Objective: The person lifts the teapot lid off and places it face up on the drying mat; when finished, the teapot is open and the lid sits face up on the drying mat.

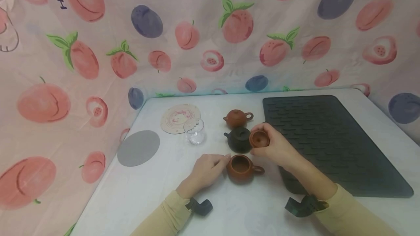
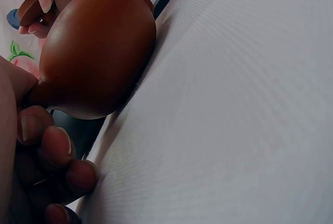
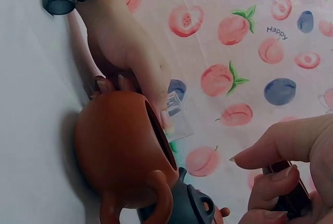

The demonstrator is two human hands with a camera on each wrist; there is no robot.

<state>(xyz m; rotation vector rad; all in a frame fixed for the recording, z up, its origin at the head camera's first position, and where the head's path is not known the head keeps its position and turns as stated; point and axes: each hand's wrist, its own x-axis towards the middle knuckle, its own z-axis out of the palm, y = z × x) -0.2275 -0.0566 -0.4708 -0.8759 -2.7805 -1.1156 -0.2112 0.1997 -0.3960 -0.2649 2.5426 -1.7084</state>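
Observation:
A brown clay teapot [image 1: 241,176] without its lid stands on the white table, its dark inside showing and its handle pointing right. My left hand [image 1: 207,170] pinches its spout [image 2: 40,93] between thumb and forefinger; the other fingers are curled below. My right hand [image 1: 277,148] holds the brown teapot lid [image 1: 260,139] above the table, its hollow underside turned towards the head camera. The lid hides part of a black teapot [image 1: 238,142], which stands just behind the open one. In the right wrist view the lid is mostly covered by the fingers [image 3: 281,180].
Behind the black teapot stands a smaller brown teapot [image 1: 236,118] with its lid on. To the left are a clear glass cup [image 1: 196,136], a round patterned mat [image 1: 174,117] and a grey oval mat [image 1: 138,148]. A large dark ribbed mat [image 1: 334,148] covers the right side.

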